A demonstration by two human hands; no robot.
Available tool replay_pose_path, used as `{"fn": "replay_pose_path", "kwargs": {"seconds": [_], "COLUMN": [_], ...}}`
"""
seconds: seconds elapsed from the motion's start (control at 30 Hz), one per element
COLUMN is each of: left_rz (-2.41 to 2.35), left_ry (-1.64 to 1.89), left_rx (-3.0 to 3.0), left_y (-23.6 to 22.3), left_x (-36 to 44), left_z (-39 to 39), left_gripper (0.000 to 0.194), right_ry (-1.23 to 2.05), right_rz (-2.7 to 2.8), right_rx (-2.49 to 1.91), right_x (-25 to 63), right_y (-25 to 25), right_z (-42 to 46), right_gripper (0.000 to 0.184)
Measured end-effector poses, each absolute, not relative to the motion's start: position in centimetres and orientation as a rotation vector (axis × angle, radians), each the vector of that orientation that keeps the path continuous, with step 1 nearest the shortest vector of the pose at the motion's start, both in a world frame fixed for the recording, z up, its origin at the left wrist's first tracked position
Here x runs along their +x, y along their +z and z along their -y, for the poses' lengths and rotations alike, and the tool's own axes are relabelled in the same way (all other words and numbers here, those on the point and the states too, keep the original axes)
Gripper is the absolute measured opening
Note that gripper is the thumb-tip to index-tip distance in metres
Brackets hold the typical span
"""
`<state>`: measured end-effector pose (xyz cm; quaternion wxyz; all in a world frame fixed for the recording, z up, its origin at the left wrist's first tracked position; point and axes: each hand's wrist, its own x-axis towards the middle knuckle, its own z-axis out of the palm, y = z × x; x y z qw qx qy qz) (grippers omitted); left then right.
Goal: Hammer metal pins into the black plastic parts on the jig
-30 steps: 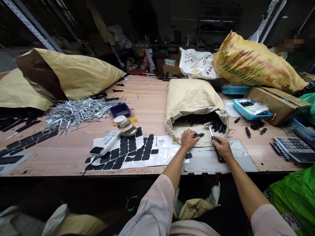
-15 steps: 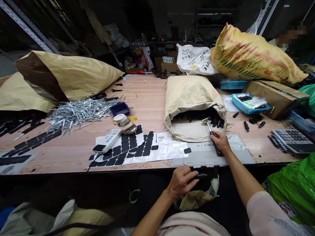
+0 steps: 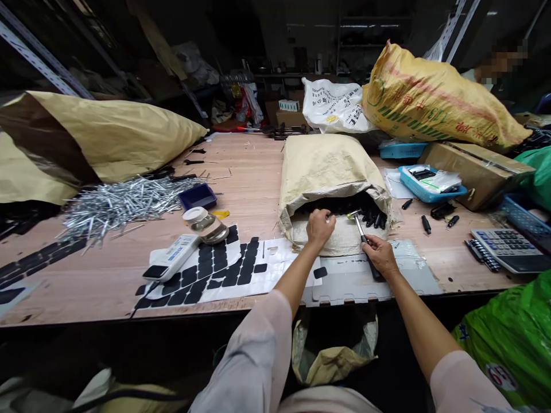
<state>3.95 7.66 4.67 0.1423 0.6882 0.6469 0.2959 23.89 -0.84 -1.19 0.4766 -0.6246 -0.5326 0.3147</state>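
My right hand (image 3: 379, 256) grips the black handle of a small hammer (image 3: 360, 228), whose metal head rests at the mouth of a beige woven sack (image 3: 333, 160). My left hand (image 3: 319, 229) reaches into the left side of that mouth, its fingers pinched together by a dark part at the fingertips. Black elongated parts (image 3: 373, 218) fill the opening, and those deeper inside are hidden. A grey sheet (image 3: 357, 282) lies beneath the front of the sack. Below the table edge, another sack (image 3: 336, 364) hangs with its mouth open.
Left are a metal rod pile (image 3: 129, 203), a dark blue tray (image 3: 198, 197), a glass jar (image 3: 206, 225), a white device (image 3: 172, 258) and black stickers (image 3: 224, 269). Right are a blue basket (image 3: 430, 189), a carton (image 3: 482, 172), a calculator (image 3: 512, 249) and a green bag (image 3: 508, 338).
My left hand has moved from below the table edge, where it held a black part, up and forward into the sack's mouth. My right hand still holds the hammer in nearly the same place.
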Motion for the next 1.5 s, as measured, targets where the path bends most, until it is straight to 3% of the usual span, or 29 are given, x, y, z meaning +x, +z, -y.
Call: {"fn": "replay_pose_path", "kwargs": {"seconds": [0.13,0.27,0.53,0.7,0.97,1.17,1.5], "left_rz": [-2.021,-2.069,-1.756,-1.642,-1.63,-1.649,-1.667], "left_ry": [0.591,0.467,0.576,0.613,0.68,0.679,0.671], "left_rx": [1.894,1.837,2.114,2.082,2.0,2.007,1.966], "left_y": [3.7,2.6,1.3,0.9,0.2,0.3,0.7], "left_x": [5.8,5.7,1.0,2.1,2.7,2.8,2.8], "left_z": [-13.3,-14.3,-8.3,-5.2,-5.8,-5.5,-5.3], "left_gripper": [0.028,0.03,0.022,0.02,0.018,0.018,0.02], "right_ry": [0.799,0.812,0.804,0.806,0.57,0.463,0.469], "right_rz": [1.289,1.263,1.264,1.272,1.448,1.642,1.687], "right_rx": [-1.523,-1.507,-1.514,-1.523,-1.565,-1.589,-1.588], "right_x": [23.9,23.9,24.1,24.1,22.9,22.2,20.8], "right_y": [-1.4,-1.6,-1.8,-0.8,3.4,3.1,3.0], "right_z": [0.7,0.7,0.6,1.0,5.3,6.5,6.4], "right_gripper": [0.053,0.051,0.054,0.057,0.048,0.038,0.039]}}
